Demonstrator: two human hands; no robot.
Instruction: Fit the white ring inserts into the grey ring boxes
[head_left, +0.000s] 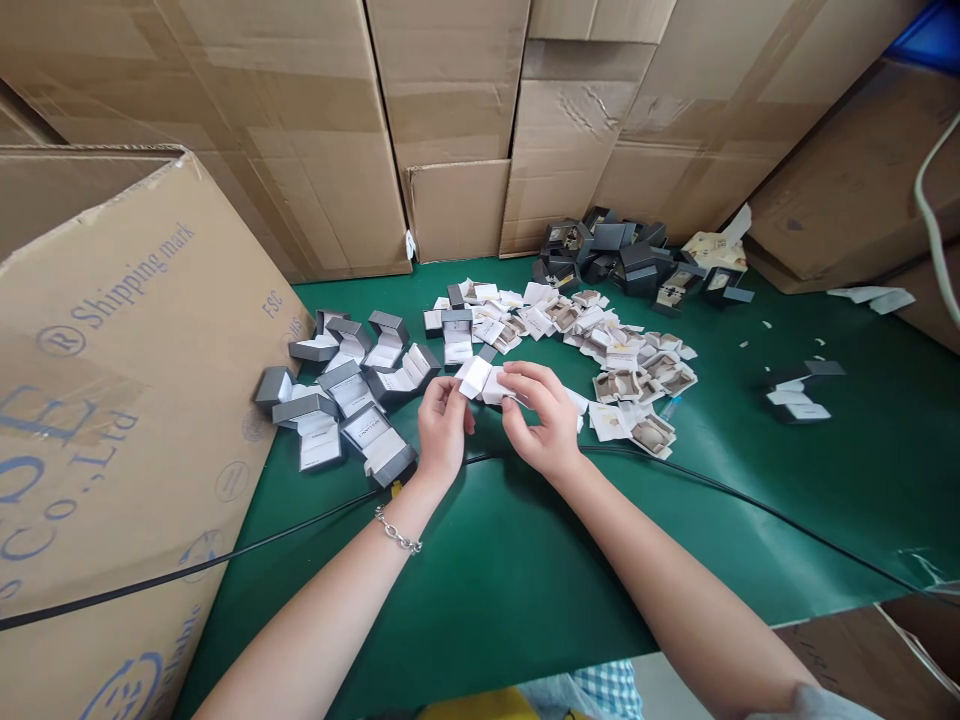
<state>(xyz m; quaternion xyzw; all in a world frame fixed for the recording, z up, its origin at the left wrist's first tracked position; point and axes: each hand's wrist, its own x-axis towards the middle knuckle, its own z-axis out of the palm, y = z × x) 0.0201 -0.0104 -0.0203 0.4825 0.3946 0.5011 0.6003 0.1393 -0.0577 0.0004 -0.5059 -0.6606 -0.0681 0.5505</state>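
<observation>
A small open jewelry box with white lining is between my hands; a bit of its grey shell shows behind. My left hand pinches its left side between thumb and fingers. On the right side, my right hand has curled fingers and thumb around the white part, partly hiding it. Left of my hands lie several open grey jewelry boxes with white linings. Another open grey box stands just behind. White card and paper inserts form a loose curved heap behind and to the right.
Dark boxes are piled at the back of the green table. One open box lies apart at right. A black cable crosses the table in front. A large carton stands left; stacked cartons wall the back.
</observation>
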